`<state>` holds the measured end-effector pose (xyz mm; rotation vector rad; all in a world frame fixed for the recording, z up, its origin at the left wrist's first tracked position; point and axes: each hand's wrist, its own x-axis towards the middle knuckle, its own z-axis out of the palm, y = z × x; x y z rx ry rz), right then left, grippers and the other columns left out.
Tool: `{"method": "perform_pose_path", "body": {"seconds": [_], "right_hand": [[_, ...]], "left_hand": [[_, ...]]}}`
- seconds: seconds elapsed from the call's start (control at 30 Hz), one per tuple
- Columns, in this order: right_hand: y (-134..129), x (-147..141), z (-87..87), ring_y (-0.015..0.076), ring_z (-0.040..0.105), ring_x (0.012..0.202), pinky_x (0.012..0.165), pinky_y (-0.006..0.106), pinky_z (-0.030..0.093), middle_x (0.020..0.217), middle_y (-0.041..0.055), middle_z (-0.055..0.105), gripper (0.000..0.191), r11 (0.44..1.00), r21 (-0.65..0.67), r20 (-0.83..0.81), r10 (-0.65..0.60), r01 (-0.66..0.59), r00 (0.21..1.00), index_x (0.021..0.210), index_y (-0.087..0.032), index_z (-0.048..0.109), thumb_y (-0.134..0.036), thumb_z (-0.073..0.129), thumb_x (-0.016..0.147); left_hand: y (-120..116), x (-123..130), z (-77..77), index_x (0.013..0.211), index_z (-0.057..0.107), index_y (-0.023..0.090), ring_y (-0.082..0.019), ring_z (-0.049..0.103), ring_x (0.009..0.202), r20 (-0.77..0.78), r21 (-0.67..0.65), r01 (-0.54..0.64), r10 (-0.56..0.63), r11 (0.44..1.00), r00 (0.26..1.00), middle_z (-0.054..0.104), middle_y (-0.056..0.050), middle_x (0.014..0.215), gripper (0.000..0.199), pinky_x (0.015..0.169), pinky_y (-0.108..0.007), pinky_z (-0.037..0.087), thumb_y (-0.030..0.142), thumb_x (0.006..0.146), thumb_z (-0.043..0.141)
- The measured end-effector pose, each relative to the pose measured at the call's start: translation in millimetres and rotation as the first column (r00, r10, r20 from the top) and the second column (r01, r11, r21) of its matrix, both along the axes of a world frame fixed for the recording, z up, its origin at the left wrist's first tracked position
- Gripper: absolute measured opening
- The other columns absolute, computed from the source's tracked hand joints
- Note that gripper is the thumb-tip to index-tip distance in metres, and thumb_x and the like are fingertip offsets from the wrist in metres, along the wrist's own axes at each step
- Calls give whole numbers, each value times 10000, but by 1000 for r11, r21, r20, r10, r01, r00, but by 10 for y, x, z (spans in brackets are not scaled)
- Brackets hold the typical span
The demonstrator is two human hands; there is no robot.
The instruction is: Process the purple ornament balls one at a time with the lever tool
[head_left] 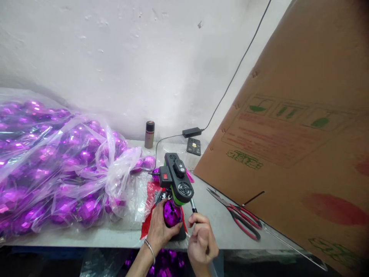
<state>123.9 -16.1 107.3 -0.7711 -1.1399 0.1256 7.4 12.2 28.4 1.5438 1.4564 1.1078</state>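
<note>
My left hand (159,227), with a silver bangle at the wrist, is closed around a shiny purple bauble (172,214). It holds the bauble beneath the head of a small black and green bench drill (177,175) with a red switch. The drill's tool tip is hidden. Just right of the machine, my right hand (203,239) is closed around the end of its metal lever (193,206). Red cloth (146,227) lies under the machine's base. More purple baubles (168,265) show below the table edge, between my forearms.
A clear plastic bag (115,173) full of purple baubles fills the left. Red-handled scissors (239,215) lie right, beside a tall cardboard box (288,146). Behind the drill are a dark-capped bottle (149,135), a black power adapter (192,132) with its cable and a small black card-like object (193,146).
</note>
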Motion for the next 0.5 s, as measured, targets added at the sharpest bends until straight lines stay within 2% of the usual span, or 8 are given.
{"method": "perform_pose_path", "body": {"seconds": [0.1, 0.17, 0.27, 0.33, 0.4, 0.47, 0.5], "right_hand": [[18, 39, 340, 118, 542, 549, 545, 269, 408, 664, -25, 595, 504, 998, -68, -20, -3, 2, 1000, 680, -226, 535, -322, 521, 1175], [41, 41, 616, 129, 556, 565, 564, 274, 415, 610, -42, 504, 531, 990, -140, -42, -5, -1, 999, 655, -230, 512, -375, 574, 1162], [60, 19, 884, 132, 572, 567, 551, 269, 404, 587, -36, 486, 609, 988, -152, -65, 7, -17, 998, 603, -226, 470, -477, 640, 1132], [51, 5, 904, 125, 559, 553, 551, 264, 407, 574, -39, 481, 611, 992, -122, -57, 9, -16, 998, 596, -219, 482, -458, 648, 1133], [34, -2, 828, 124, 546, 546, 559, 267, 415, 564, -42, 474, 586, 996, -84, -38, 13, -16, 999, 603, -217, 506, -408, 641, 1141], [17, -5, 724, 125, 543, 554, 568, 268, 415, 569, -42, 474, 556, 999, -47, -23, 23, -24, 999, 620, -216, 518, -361, 627, 1146], [11, -7, 679, 123, 540, 558, 573, 267, 414, 575, -43, 475, 542, 999, -33, -21, 27, -27, 999, 630, -215, 519, -342, 616, 1149]], "left_hand": [[29, 6, 8, 1467, 619, 146, -459, 708, 1385, 15, 5, -11, 11, 1000, 1000, 754, -222, 1437, 884, 1228, -684, 542, 381, 665, 909], [-12, 13, -43, 1482, 617, 170, -457, 702, 1405, 22, 18, -19, 18, 1000, 1000, 752, -205, 1456, 882, 1239, -690, 535, 356, 674, 915], [-247, -3, -283, 1506, 624, 206, -459, 665, 1473, -2, 97, -13, 13, 995, 1000, 726, -204, 1519, 845, 1270, -696, 512, 314, 719, 912], [-474, -55, -506, 1515, 637, 228, -490, 603, 1538, -53, 177, 4, 5, 984, 999, 676, -227, 1591, 866, 1290, -727, 476, 348, 718, 954], [-631, -147, -657, 1575, 601, 228, -542, 501, 1607, -92, 238, 22, -1, 971, 996, 572, -264, 1694, 1068, 1313, -759, 422, 495, 635, 1034], [-595, -257, -627, 1664, 507, 199, -553, 403, 1665, -78, 261, 10, 11, 965, 997, 455, -287, 1777, 1198, 1331, -757, 388, 670, 670, 982], [-483, -307, -535, 1693, 466, 187, -532, 375, 1686, -56, 252, -11, 26, 968, 998, 421, -284, 1799, 1140, 1340, -744, 381, 718, 775, 887]]}}
